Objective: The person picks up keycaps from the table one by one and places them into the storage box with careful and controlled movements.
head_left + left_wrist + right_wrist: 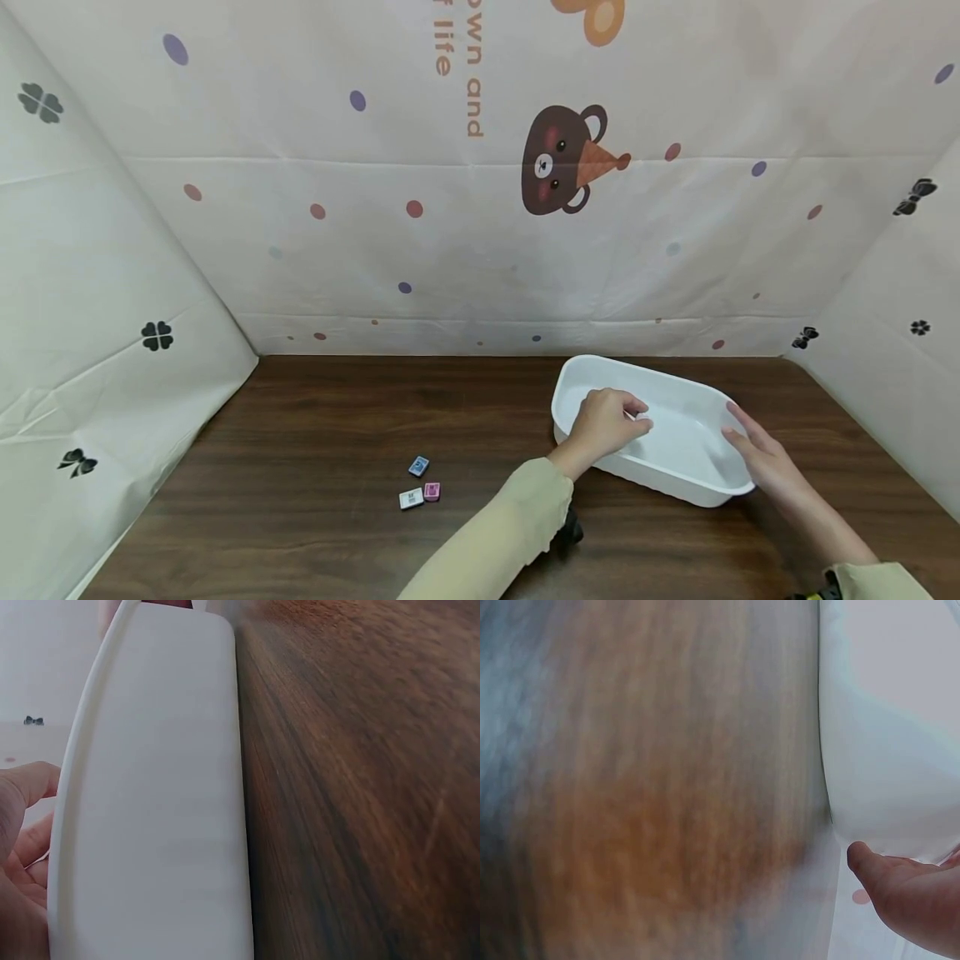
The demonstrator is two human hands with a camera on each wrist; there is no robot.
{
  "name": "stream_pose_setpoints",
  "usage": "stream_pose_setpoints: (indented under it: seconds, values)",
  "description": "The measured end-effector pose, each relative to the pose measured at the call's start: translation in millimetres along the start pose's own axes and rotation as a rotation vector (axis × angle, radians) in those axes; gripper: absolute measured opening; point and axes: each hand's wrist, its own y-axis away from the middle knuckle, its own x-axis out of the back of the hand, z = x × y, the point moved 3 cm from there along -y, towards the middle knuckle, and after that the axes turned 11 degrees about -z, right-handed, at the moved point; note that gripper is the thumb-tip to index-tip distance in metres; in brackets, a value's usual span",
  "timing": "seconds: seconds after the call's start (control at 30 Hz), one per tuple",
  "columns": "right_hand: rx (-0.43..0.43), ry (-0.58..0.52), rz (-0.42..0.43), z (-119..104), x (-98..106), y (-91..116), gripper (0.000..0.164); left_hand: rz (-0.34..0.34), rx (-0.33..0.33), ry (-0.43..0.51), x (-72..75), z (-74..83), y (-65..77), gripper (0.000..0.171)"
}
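Observation:
A white plastic tub [690,417] sits on the wooden table at the right. My left hand [606,423] hangs over its near left part, fingers bent and thumb a little apart from them, with no object visible between. In the left wrist view that hand [26,847] shows beyond the tub's rim [75,750]. My right hand [765,454] is at the tub's right end, fingers fairly straight beside the rim. The right wrist view has this hand [915,900] with the thumb right by the tub's wall [892,772].
Left of my left forearm lie a small blue tile [418,467], a white tile [411,499] and a pink tile [432,492] on the brown table [300,467]. Pale printed sheets [337,250] stand up at the back and both sides.

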Motion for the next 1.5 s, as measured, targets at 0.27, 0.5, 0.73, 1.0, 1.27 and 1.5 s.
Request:
stream_pose_setpoints:
  seconds: [0.27, 0.5, 0.73, 1.0, 1.27, 1.5]
  values:
    - [0.017, -0.008, -0.003, -1.2, -1.1, 0.0, 0.069, -0.027, 0.045, -0.043, -6.5, 1.4, -7.5, 0.015]
    - [0.031, -0.012, 0.001, 0.7, -2.3, -0.4, 0.069, -0.05, 0.119, -0.081, -9.9, 1.1, -11.9, 0.013]
    - [0.014, -0.002, 0.006, -0.3, -2.2, -1.0, 0.067, -0.101, 0.164, -0.101, -12.0, 2.6, -13.1, 0.011]
    - [-0.002, 0.001, 0.011, -0.3, -2.1, -1.5, 0.067, -0.107, 0.166, -0.132, -11.4, 3.6, -12.6, 0.012]
    - [-0.001, 0.016, 0.009, 0.1, -0.3, -2.3, 0.068, -0.098, 0.142, -0.123, -9.7, 4.4, -11.9, 0.013]
    - [0.008, 0.007, 0.007, -0.2, 0.1, -0.9, 0.068, -0.077, 0.087, -0.122, -2.3, 5.3, -8.5, 0.016]
